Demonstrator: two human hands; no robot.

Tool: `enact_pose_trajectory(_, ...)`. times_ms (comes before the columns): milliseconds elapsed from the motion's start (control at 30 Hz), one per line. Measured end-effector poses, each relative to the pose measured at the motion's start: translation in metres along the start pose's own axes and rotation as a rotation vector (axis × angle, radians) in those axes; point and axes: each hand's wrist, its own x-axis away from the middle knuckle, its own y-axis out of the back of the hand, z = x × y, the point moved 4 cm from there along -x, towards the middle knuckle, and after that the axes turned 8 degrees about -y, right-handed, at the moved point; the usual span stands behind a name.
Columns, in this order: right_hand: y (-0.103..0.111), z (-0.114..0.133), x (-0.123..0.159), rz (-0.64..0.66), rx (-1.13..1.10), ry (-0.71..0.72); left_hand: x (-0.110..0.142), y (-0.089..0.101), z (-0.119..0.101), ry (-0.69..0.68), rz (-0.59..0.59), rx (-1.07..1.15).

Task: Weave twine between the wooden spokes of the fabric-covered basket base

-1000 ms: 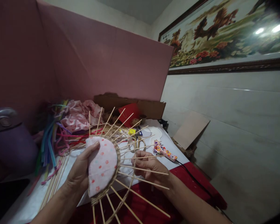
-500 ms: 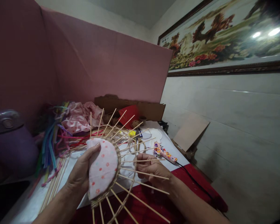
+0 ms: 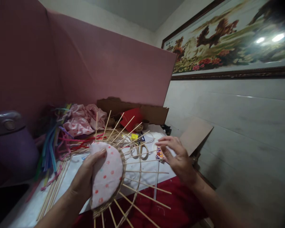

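Holding red-patterned panel (image 3: 107,174), picture marks (image 3: 169,43) unreadable

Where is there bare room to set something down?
Mainly the red cloth, between the spokes and right forearm. A smaller white patch shows between the loose sticks and left hand. Crowded: the back, with pink fabric and scissors.

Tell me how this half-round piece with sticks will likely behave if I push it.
The half-round piece is probably stiff, since it shows no sag beyond the left hand. It seems light, as that hand alone appears to hold it. Its sticks look thin, so they may flex or snap.
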Motion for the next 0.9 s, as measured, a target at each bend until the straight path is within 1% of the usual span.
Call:
enact_pose_trajectory(33, -0.004, 0.013, 0.002, 0.084, 0.113, 0.130, 0.001, -0.001, 0.000, -0.001, 0.009, -0.014)
enact_pose_trajectory(67, -0.009, 0.023, 0.005, 0.151, 0.206, 0.220, 0.001, -0.001, 0.000, -0.004, 0.017, -0.026)
enact_pose_trajectory(100, -0.014, 0.031, 0.008, 0.199, 0.280, 0.278, 0.002, -0.002, -0.001, -0.006, 0.022, -0.034)
enact_pose_trajectory(167, -0.022, 0.039, 0.012, 0.252, 0.378, 0.339, 0.002, -0.002, 0.000, -0.004, 0.027, -0.045)
enact_pose_trajectory(267, -0.025, 0.042, 0.014, 0.261, 0.416, 0.387, 0.002, -0.002, 0.001, -0.006, 0.048, -0.055)
enact_pose_trajectory(367, -0.018, 0.044, 0.011, 0.205, 0.353, 0.417, 0.002, -0.002, 0.003, -0.009, 0.079, -0.065)
enact_pose_trajectory(467, -0.010, 0.046, 0.002, 0.143, 0.286, 0.406, 0.004, -0.003, 0.002, -0.019, 0.111, -0.085)
enact_pose_trajectory(600, -0.011, 0.050, -0.013, 0.141, 0.271, 0.372, 0.007, -0.004, 0.000, -0.035, 0.135, -0.113)
enact_pose_trajectory(700, -0.010, 0.058, -0.022, 0.132, 0.293, 0.386, 0.006, -0.004, 0.000, -0.003, 0.123, -0.109)
enact_pose_trajectory(767, -0.004, 0.061, -0.029, 0.095, 0.280, 0.385, 0.004, -0.003, 0.002, 0.037, 0.110, -0.094)
enact_pose_trajectory(800, 0.000, 0.059, -0.033, 0.069, 0.248, 0.364, 0.003, -0.002, 0.002, 0.054, 0.105, -0.083)
enact_pose_trajectory(833, 0.006, 0.055, -0.038, 0.041, 0.197, 0.314, 0.002, 0.000, 0.002, 0.068, 0.099, -0.073)
enact_pose_trajectory(900, 0.017, 0.036, -0.049, -0.002, 0.021, 0.121, 0.002, 0.002, 0.000, 0.079, 0.092, -0.063)
